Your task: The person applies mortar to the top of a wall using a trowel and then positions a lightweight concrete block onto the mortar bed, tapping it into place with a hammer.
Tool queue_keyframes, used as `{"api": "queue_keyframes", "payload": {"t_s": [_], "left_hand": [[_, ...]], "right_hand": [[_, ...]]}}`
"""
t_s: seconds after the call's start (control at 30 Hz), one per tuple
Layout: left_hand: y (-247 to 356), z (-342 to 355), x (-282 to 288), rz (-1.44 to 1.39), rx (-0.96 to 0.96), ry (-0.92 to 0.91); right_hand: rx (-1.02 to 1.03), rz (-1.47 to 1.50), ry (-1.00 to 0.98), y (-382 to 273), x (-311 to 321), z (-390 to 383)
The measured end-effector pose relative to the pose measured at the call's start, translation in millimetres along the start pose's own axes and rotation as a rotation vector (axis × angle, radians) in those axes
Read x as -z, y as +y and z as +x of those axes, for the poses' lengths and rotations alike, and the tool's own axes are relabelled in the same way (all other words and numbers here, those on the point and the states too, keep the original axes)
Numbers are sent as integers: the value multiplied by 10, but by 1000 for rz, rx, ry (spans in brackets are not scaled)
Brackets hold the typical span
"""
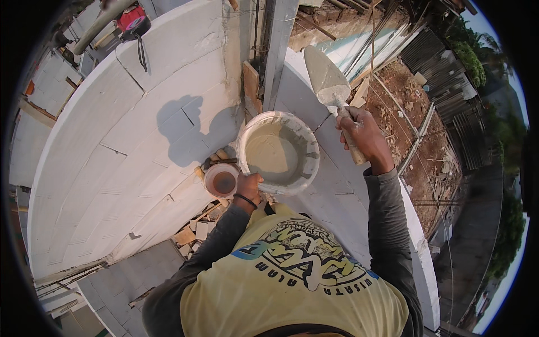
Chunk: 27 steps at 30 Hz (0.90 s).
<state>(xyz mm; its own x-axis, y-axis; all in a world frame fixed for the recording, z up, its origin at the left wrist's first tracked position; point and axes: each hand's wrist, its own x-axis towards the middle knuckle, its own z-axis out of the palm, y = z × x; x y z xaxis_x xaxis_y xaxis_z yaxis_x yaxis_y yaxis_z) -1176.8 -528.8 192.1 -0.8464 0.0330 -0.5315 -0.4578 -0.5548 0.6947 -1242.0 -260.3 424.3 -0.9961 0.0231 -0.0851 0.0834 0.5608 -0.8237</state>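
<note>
In my right hand, closed round its wooden handle, is a trowel, its broad grey-smeared blade raised up and right of the bucket. My left hand grips the near left rim of a white plastic bucket holding smooth grey wet mortar. Just left of the bucket, lower down, sits a smaller container with murky brownish contents, among some tool handles that I cannot make out clearly.
White block walls flank me, meeting at a column. A black item with a strap rests on the left wall's top. Rubble lies low beside me. Rightward are a dirt yard and corrugated fence.
</note>
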Motion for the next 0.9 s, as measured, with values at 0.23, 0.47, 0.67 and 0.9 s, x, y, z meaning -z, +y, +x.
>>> {"api": "queue_keyframes", "payload": {"t_s": [0.23, 0.47, 0.67, 0.9], "left_hand": [[-9, 150, 84, 19, 16, -22], [-366, 348, 434, 13, -7, 39], [-196, 327, 360, -44, 42, 80], [-103, 580, 562, -14, 81, -48]], "right_hand": [[218, -898, 101, -112, -316, 1371], [332, -979, 66, -174, -443, 1565], [176, -1003, 94, -249, -318, 1312], [77, -878, 88, -20, -248, 991]]}}
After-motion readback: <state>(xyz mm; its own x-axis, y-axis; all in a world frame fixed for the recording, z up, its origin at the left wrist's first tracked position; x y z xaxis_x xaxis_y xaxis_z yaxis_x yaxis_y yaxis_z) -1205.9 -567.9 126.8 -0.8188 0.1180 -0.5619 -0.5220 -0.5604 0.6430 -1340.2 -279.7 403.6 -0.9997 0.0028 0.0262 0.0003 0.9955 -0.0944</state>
